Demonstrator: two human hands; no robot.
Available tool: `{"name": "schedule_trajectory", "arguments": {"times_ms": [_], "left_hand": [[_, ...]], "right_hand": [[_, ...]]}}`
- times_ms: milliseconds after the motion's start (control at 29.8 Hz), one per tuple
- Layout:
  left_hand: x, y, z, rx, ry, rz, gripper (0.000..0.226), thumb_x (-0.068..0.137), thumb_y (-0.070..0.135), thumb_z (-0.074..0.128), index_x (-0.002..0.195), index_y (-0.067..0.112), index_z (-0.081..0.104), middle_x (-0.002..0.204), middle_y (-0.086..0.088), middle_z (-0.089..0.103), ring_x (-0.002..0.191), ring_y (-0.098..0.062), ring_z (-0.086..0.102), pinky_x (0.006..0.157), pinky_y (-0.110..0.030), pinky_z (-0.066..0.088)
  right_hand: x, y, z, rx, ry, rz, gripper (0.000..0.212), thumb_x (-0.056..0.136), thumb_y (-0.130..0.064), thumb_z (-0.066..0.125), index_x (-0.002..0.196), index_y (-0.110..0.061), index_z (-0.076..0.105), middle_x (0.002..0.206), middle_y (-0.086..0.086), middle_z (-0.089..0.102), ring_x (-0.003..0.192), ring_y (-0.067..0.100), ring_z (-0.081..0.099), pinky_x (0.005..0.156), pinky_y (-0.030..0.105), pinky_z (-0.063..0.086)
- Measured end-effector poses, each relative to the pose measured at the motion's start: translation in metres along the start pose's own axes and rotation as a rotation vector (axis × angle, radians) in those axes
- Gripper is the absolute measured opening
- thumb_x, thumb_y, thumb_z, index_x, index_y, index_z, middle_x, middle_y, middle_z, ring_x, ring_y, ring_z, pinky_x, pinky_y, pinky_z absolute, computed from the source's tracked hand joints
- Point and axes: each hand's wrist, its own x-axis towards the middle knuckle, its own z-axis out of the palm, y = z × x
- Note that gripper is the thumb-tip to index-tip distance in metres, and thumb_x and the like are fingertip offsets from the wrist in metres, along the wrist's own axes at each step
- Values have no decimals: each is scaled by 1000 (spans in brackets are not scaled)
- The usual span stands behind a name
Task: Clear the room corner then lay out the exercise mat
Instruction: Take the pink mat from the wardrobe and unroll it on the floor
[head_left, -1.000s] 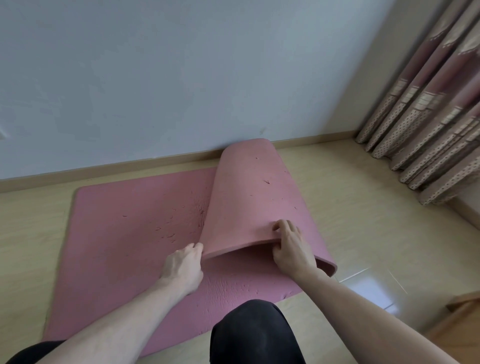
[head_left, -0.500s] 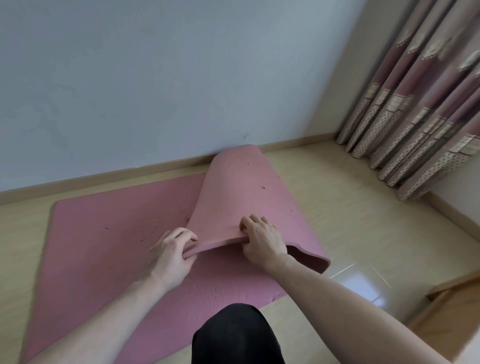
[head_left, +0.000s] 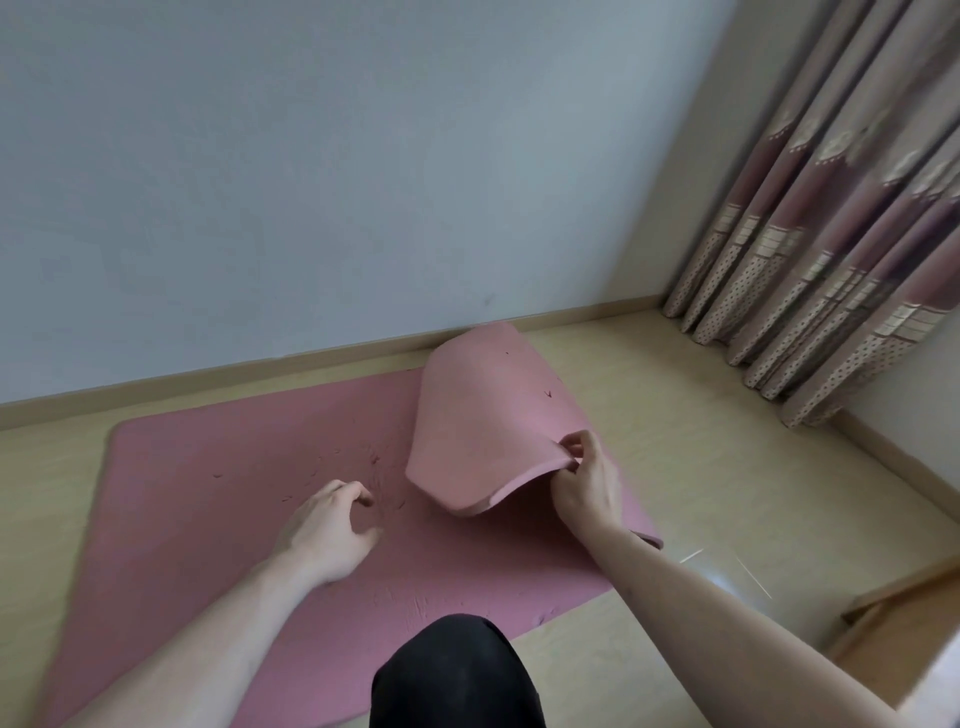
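The exercise mat (head_left: 218, 499) is lying pink and mostly flat on the pale wooden floor (head_left: 701, 467), running along the skirting of the grey wall (head_left: 363, 156), with its right-hand end curling up and back over itself in a tall arch. Patterned curtains (head_left: 841, 270) are hanging in the corner to the right, well apart from the mat. A dark-clad knee (head_left: 452, 670) is showing at the bottom edge.

The right hand (head_left: 587, 483) is pinching the free edge of the curled end, thumb on top and fingers tucked beneath. The left hand (head_left: 327, 530) is hovering just above the flat part, fingers loosely curled, grasping nothing.

The risk, as I judge it, is sitting in that single pinch: with only one side of the edge held, the foam is likely wanting to spring back into its roll, or to twist and land skewed when pulled open. The flat part may also be sliding on the glossy floor unless the free hand is pressing it down.
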Motion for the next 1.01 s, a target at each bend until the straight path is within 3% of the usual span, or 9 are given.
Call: {"name": "schedule_trajectory", "arguments": {"times_ms": [101,268,335,436,537,637,738,906,1006], "left_hand": [[-2,-6,-8,-30,-5,-5,33,87,46,69,117,35,62,123,13,55,108,-12,59,84,-31,52],[-2,-8,-25,10,-46,-6,35,87,44,67,120,33,63,126,10,54,103,-13,59,76,-28,48],[-1,-8,-31,15,-65,-10,38,87,44,66,123,33,62,128,9,53,100,-14,59,74,-28,47],[2,-2,-37,-17,-53,-12,39,85,42,66,122,33,63,129,9,53,97,-14,60,75,-28,49],[10,9,-34,-31,-33,4,38,85,42,66,122,32,63,129,8,54,99,-14,59,75,-28,46],[19,22,-27,-2,-50,31,39,86,42,66,123,32,62,131,9,53,106,-15,58,79,-28,46],[28,32,-18,32,-69,40,38,86,41,65,123,33,61,127,10,52,101,-12,57,84,-29,49],[47,49,-1,118,-94,36,37,87,42,64,124,36,58,126,13,50,109,-12,59,80,-29,46],[64,63,14,136,-125,37,37,87,43,65,123,37,58,127,12,51,115,-13,57,84,-29,45]], "right_hand": [[-1,-5,-6,55,37,28,48,78,2,45,115,-23,61,115,4,71,95,26,63,82,34,49],[-2,-18,-17,81,72,82,53,82,2,46,124,-22,69,117,4,71,96,21,60,80,25,42],[1,-27,-20,116,81,124,51,83,-5,47,121,-27,71,115,2,73,107,24,64,87,28,49],[5,-38,-23,203,115,197,46,81,-14,48,114,-32,74,107,-3,75,104,25,67,92,36,56],[16,-37,-29,337,187,251,41,81,-12,48,107,-30,75,97,-4,74,95,23,69,86,33,56],[28,-18,-41,456,312,296,40,84,-5,48,109,-23,73,100,2,70,95,25,66,82,29,50],[41,8,-54,504,409,310,30,83,-5,55,105,-18,69,95,4,68,91,28,65,76,30,46],[70,38,-84,602,519,363,12,63,-24,49,74,-22,54,77,-4,60,79,26,58,78,40,55],[97,60,-101,707,564,465,3,76,-19,58,76,-22,56,80,-4,62,77,29,65,70,37,59]]}}
